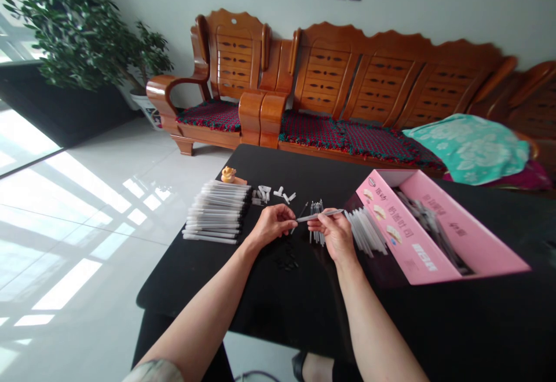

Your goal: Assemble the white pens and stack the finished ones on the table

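My right hand (333, 232) pinches a slim translucent pen barrel (320, 215) that lies level above the black table (278, 306). At the barrel's left end, my left hand (273, 224) has its fingertips pinched together; what they hold is too small to see. Under the hands lie a few thin refills (317, 222) and small black caps (287, 259). A neat stack of finished white pens (216, 212) sits to the left of my left hand.
A pink cardboard box (428, 228) holding more parts stands at the right, with loose clear barrels (367, 229) beside it. Small white clips (273, 193) and a little orange figure (228, 174) lie farther back. Wooden chairs and a sofa stand behind the table.
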Motion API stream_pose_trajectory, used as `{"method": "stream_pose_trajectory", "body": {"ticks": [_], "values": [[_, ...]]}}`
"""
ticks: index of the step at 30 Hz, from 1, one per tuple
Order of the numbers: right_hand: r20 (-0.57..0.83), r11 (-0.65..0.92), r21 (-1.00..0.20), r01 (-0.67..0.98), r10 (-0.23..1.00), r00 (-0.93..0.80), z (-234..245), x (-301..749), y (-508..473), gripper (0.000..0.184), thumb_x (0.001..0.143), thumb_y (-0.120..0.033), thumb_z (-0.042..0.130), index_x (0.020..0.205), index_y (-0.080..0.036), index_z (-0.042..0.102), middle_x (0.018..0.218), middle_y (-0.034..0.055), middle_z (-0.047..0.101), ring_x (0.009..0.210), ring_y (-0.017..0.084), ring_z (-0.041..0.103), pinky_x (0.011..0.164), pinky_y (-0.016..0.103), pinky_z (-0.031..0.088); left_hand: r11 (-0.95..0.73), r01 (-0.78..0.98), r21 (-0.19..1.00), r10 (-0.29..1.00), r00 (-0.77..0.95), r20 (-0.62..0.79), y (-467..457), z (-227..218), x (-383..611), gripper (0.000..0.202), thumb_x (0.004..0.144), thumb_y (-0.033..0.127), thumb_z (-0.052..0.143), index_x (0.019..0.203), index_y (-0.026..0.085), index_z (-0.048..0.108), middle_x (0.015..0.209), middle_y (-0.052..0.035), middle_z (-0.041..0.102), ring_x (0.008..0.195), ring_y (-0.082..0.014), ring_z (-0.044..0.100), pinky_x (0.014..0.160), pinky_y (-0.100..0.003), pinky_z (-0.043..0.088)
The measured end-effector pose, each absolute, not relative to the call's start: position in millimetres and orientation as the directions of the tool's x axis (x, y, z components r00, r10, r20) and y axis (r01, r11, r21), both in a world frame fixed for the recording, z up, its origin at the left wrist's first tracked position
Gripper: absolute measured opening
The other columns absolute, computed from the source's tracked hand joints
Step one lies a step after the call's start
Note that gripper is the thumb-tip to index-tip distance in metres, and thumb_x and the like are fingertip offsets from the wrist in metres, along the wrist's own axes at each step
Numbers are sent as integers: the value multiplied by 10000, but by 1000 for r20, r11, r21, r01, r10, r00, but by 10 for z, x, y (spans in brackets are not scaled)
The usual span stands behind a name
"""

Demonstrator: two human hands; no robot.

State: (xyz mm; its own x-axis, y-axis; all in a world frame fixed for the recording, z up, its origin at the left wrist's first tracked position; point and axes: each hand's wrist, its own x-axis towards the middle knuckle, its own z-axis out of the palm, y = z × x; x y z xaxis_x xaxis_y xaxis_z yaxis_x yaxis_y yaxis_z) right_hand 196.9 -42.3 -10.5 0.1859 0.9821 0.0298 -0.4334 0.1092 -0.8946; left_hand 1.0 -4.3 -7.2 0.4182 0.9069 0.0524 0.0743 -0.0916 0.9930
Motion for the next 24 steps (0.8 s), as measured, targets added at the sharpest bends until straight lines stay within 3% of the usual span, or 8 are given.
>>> {"method": "stream_pose_trajectory", "body": {"ticks": [3, 7, 12, 16, 18, 21, 24], "values": [[29, 111, -892, -438, 981, 190, -104, 1974, -421, 291, 710, -243, 805, 879, -189, 575, 713, 23, 735, 629, 220, 742, 552, 287, 621, -95, 67, 993, 908, 414, 59, -52, -46, 8, 439, 788, 503, 666, 1002, 120, 641, 656, -16, 623, 441, -78, 540, 374, -144, 362], [28, 113, -893, -436, 980, 196, -112, 1981, -417, 307, 702, -249, 811, 881, -188, 569, 713, 22, 734, 626, 222, 742, 551, 292, 621, -86, 141, 986, 874, 486, 7, -59, -37, -12, 502, 898, 555, 470, 831, 100, 672, 624, -36, 611, 413, -67, 517, 348, -140, 330], [25, 105, -897, -428, 982, 189, -112, 1977, -412, 306, 706, -255, 808, 880, -185, 566, 712, 23, 736, 628, 224, 742, 551, 290, 621, -101, 128, 987, 878, 477, 28, -53, -60, 0, 366, 820, 471, 628, 795, 106, 640, 558, 1, 577, 405, -57, 490, 367, -132, 341], [22, 106, -895, -434, 981, 194, -112, 1979, -413, 308, 704, -253, 808, 882, -188, 565, 716, 26, 738, 633, 224, 743, 549, 287, 621, -88, 32, 996, 900, 430, 66, -53, -55, 18, 459, 735, 435, 734, 1044, 117, 618, 648, 5, 608, 472, -88, 557, 394, -150, 401], [23, 108, -894, -434, 980, 196, -116, 1984, -415, 309, 704, -253, 808, 886, -188, 567, 714, 27, 738, 633, 225, 744, 548, 288, 621, -103, 46, 994, 901, 427, 73, -52, -56, 14, 487, 791, 485, 668, 1114, 124, 615, 693, -12, 625, 482, -92, 568, 391, -155, 400], [26, 110, -894, -434, 980, 195, -122, 1989, -415, 306, 708, -252, 804, 890, -186, 566, 718, 28, 739, 638, 226, 744, 553, 290, 621, -115, 129, 985, 882, 469, 41, -49, -73, -4, 486, 893, 548, 486, 934, 104, 681, 668, -39, 625, 453, -81, 547, 376, -153, 364], [25, 106, -898, -427, 982, 190, -123, 1987, -413, 305, 713, -249, 801, 893, -184, 564, 725, 33, 741, 636, 224, 744, 555, 291, 621, -135, 165, 977, 861, 508, 34, -44, -88, -15, 455, 882, 522, 518, 804, 103, 676, 613, -28, 612, 435, -67, 520, 384, -146, 339]]}}
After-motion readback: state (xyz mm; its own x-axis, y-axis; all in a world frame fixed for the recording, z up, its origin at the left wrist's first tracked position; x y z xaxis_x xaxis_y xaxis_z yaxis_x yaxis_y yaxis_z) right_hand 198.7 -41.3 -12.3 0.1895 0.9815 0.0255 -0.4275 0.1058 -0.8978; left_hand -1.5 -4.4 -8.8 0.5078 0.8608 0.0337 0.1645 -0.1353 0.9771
